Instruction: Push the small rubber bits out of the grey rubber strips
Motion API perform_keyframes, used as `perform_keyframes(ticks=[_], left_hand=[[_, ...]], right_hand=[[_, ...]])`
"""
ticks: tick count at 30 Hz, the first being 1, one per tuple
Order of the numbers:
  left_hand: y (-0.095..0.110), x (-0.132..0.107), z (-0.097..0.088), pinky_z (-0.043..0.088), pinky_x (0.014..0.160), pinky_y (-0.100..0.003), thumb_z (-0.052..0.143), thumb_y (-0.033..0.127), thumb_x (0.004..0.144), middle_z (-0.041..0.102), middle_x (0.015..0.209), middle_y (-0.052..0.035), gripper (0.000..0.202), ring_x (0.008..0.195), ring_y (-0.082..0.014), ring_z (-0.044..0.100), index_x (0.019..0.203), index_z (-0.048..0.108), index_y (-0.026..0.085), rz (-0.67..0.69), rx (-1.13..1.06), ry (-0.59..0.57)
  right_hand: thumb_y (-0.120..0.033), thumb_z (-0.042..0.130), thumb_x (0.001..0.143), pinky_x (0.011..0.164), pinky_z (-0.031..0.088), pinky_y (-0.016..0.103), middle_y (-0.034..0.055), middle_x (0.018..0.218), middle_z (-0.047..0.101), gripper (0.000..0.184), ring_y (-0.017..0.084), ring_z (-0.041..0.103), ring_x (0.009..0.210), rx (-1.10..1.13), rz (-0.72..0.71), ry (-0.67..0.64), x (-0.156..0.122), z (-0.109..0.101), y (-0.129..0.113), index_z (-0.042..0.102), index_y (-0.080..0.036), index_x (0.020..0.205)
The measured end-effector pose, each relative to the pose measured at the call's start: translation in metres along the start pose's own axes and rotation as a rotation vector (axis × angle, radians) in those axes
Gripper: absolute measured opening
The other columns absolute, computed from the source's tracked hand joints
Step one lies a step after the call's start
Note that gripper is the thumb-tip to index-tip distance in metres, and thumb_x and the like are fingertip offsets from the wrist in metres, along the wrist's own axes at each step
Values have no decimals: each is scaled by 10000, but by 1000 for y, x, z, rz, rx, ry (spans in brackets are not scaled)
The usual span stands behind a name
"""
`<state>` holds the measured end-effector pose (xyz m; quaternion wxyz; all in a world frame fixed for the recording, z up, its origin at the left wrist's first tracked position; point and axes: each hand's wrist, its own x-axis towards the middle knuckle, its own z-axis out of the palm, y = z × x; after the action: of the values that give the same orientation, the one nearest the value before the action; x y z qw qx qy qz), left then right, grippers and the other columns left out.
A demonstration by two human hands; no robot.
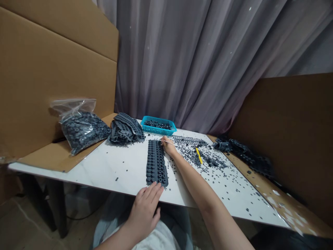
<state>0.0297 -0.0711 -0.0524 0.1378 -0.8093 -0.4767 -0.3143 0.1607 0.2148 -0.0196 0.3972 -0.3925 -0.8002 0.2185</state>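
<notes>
- The dark grey rubber strip (156, 162) is studded with rows of round rings.
- Its long axis runs away from me across the bench (109, 166).
- My left hand (145, 208) lies open at its near end.
- My right hand (168, 145) pinches a thin pick (169, 142) at its far end.

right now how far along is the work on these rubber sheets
Looks partway. Done: loose punched-out bits scattered over the table, and emptied sheets lie at the right. In hand: the right hand holds a thin tool at the far end of a dark sheet, while the left hand rests at its near end. Left: a stack of sheets and a full bag.
</notes>
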Motion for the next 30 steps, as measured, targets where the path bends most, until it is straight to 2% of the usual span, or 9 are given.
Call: perform_keyframes(ticks=[5,11,17,22,26,30], left_hand=[[0,1,-1,285,964,-322,468,186,802,546,1307,-28,474,1201,-197,456,1275,503,179,9,-1,18],[0,0,1,298,965,-327,467,186,795,551,1299,-39,494,1201,-206,460,1287,497,188,0,0,-8],[0,0,1,297,958,-323,469,185,788,548,1304,-30,507,1192,-204,466,1295,492,191,0,1,3],[0,1,-2,280,967,-310,482,183,787,554,1299,-4,478,1188,-179,466,1264,513,187,5,2,43],[0,1,-1,294,961,-314,488,188,795,547,1305,-26,478,1195,-188,458,1273,502,179,8,0,35],[0,0,0,292,961,-318,484,194,804,544,1309,-27,473,1198,-192,456,1276,501,182,3,-9,34]], right_hand=[[-373,483,815,680,423,282,12,723,593,195,178,553,728,43,20,-26,3,1,5,553,-198,766],[-420,487,818,699,428,289,24,776,612,245,185,559,776,69,15,-61,-1,-1,10,569,-194,776],[-429,511,814,701,412,293,17,786,611,230,182,541,755,64,-28,-67,-4,1,7,574,-207,813],[-478,454,833,677,416,287,29,777,595,302,181,538,741,79,-43,-69,-5,1,8,553,-194,810],[-465,458,835,684,416,287,35,800,605,287,182,548,746,66,-50,-81,-5,0,9,552,-195,819],[-389,477,832,675,405,287,28,783,616,204,187,547,732,20,-51,-83,-5,1,5,561,-204,814]])
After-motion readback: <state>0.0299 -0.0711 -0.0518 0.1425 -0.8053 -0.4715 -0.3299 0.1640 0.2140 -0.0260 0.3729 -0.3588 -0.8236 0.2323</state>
